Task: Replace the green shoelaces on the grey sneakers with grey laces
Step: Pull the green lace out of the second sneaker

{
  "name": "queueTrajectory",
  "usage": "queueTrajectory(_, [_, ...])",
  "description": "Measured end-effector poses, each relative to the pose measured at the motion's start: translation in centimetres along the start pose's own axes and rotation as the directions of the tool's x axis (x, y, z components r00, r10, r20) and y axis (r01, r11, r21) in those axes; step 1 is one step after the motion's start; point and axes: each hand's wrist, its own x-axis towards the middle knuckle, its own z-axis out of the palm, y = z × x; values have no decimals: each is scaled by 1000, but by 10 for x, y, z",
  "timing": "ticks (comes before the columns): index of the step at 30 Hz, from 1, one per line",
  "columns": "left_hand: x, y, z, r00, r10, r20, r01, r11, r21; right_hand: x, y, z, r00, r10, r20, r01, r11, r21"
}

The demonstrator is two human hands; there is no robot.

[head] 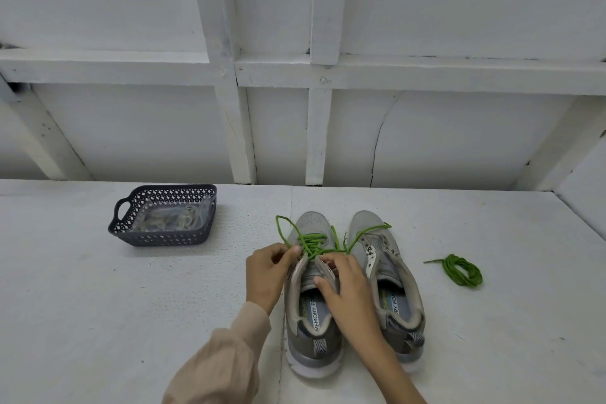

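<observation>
Here, left grip (265, 272) pinching green lace (310, 244), right grip (347, 285) pinching sneaker (323, 338) flap, insole (315, 311) reading "MEMORY FO"

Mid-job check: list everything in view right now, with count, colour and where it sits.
left sneaker: 1, grey, table centre, still partly laced.
right sneaker: 1, grey, beside it on the right, eyelets bare.
threaded lace: 1, green, in the left sneaker's toe-end eyelets, ends loose.
coiled lace: 1, green, on the table right of the sneakers.
basket: 1, dark, far left of the table.
clear bag: 1, inside the basket, holding pale greyish laces; count unclear.
table: 1, white.
left hand: 1, pinches the threaded lace.
right hand: 1, fingers grip the left sneaker's eyelet flap.
</observation>
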Motion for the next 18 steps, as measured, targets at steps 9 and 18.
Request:
queueTrajectory(9, [-7,3,4,999,22,-24,-22,1000,-22,0,0,-1,1000,-13,2,14,1000,-13])
queueTrajectory(18, [-9,-3,2,997,77,-15,-77,997,-28,0,0,0,1000,-6,2,6,1000,-2])
